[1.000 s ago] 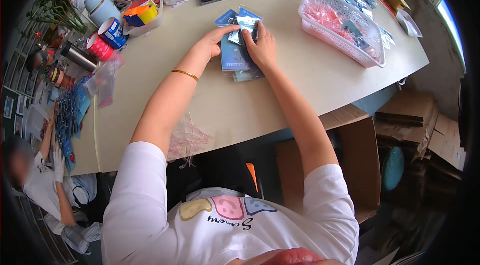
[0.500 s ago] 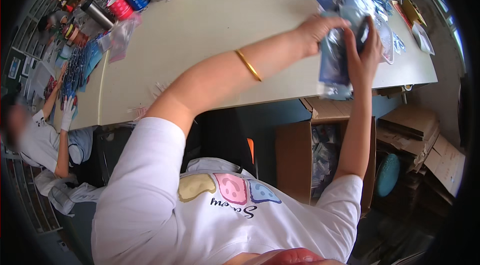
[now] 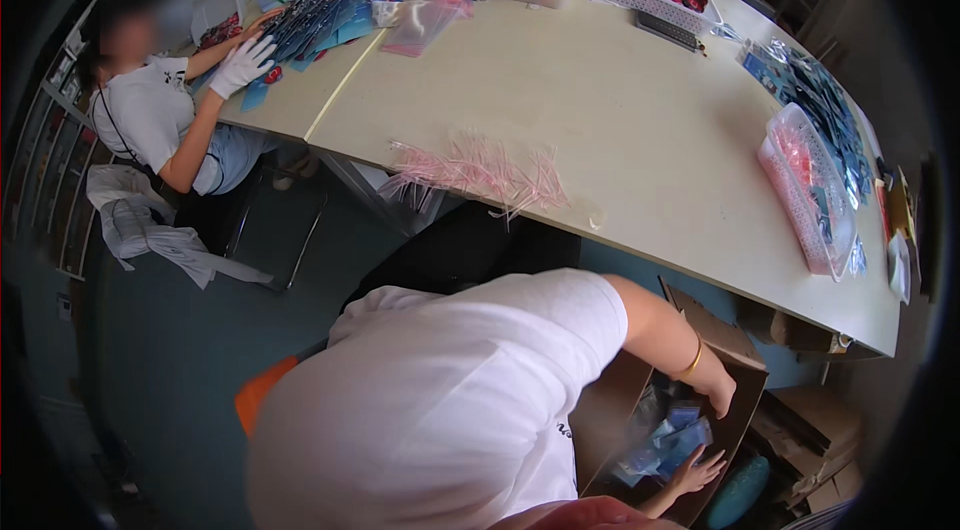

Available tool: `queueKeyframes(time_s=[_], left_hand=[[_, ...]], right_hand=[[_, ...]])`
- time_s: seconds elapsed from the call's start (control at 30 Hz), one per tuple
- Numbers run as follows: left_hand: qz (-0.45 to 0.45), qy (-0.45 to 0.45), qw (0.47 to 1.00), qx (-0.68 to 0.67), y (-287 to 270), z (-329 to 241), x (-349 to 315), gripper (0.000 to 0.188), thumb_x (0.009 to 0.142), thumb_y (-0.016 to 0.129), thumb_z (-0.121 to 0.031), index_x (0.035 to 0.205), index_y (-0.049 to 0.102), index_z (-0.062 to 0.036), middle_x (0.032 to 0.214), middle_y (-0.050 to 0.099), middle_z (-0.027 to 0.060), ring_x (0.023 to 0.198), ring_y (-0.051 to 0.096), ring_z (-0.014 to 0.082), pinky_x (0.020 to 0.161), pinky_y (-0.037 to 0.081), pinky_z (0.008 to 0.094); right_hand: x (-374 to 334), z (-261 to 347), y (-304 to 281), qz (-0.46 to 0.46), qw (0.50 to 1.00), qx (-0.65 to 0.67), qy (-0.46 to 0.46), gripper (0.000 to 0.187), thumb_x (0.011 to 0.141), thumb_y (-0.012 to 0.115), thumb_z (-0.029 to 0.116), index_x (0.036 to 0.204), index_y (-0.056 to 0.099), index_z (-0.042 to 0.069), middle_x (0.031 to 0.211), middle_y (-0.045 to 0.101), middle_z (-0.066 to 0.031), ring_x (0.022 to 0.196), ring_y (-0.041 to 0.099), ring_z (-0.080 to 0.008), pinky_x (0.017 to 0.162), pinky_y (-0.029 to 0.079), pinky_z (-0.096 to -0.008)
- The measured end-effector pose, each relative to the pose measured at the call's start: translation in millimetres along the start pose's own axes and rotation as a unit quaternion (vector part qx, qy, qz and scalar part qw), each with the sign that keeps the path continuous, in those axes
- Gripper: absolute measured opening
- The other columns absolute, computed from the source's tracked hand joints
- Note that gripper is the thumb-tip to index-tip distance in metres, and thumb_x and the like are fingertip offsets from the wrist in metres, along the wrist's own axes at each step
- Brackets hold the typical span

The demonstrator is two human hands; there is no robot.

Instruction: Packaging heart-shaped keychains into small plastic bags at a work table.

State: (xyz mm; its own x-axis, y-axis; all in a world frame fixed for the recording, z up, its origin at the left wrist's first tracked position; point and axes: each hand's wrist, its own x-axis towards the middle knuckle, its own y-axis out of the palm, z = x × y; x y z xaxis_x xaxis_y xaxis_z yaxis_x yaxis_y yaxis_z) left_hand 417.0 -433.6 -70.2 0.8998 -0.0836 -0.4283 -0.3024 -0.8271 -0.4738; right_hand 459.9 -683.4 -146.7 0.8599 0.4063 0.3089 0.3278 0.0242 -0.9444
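Note:
Both my arms reach down to the right into an open cardboard box (image 3: 612,400) beside the table. Inside it lie clear packets with blue cards (image 3: 680,442). My left hand (image 3: 721,394), below a gold bracelet (image 3: 693,358), hangs over the box's far side; its fingers point down and are too hidden to read. Lower in the box, my right hand (image 3: 692,476) is open, its fingers spread beside the blue packets. Whether it touches them is unclear.
Pink-white strips (image 3: 480,173) lie at the table's front edge. A white basket (image 3: 825,220) and a heap of blue packages (image 3: 815,95) sit at the right. A gloved co-worker (image 3: 160,100) handles blue cards at the left. Folded cardboard (image 3: 815,420) lies beside the box.
My hands have gone from above the table's right side down into the box. The bundle of blue packets they held has left them. My body and view have leaned right.

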Motion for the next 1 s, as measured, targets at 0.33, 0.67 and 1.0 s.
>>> queueKeyframes(time_s=[0.33,0.67,1.0], left_hand=[[-0.476,-0.093,0.818,0.310,-279,198,-496,0.045,0.081,0.062,-0.036,0.116,0.058,-0.0076,0.112,0.060,0.0157,0.104,0.058,0.0288,0.088,0.046,0.0388],[-0.588,-0.472,0.642,0.139,-285,415,-625,0.100,0.063,0.064,-0.068,0.137,0.033,-0.0079,0.138,0.033,0.0208,0.123,0.038,0.0402,0.099,0.035,0.0486],[-0.685,-0.321,0.627,0.185,-276,435,-619,0.090,0.064,0.072,-0.049,0.135,0.036,-0.0075,0.132,0.037,0.0124,0.121,0.037,0.0322,0.099,0.033,0.0447]], right_hand=[[34,193,-142,-0.233,0.864,0.402,-0.196,0.028,0.093,0.051,0.009,0.120,0.056,0.004,0.117,0.055,-0.0149,0.094,0.059,-0.0234,0.072,0.050,-0.0301],[13,537,-311,0.203,0.662,0.624,-0.362,0.023,0.092,0.052,0.008,0.112,0.057,0.000,0.101,0.065,-0.0091,0.086,0.063,-0.0142,0.070,0.051,-0.0250],[-37,915,-302,0.609,0.511,0.595,-0.113,0.044,0.081,0.069,0.021,0.112,0.051,-0.003,0.098,0.056,-0.0126,0.082,0.060,-0.0249,0.071,0.054,-0.0377]])
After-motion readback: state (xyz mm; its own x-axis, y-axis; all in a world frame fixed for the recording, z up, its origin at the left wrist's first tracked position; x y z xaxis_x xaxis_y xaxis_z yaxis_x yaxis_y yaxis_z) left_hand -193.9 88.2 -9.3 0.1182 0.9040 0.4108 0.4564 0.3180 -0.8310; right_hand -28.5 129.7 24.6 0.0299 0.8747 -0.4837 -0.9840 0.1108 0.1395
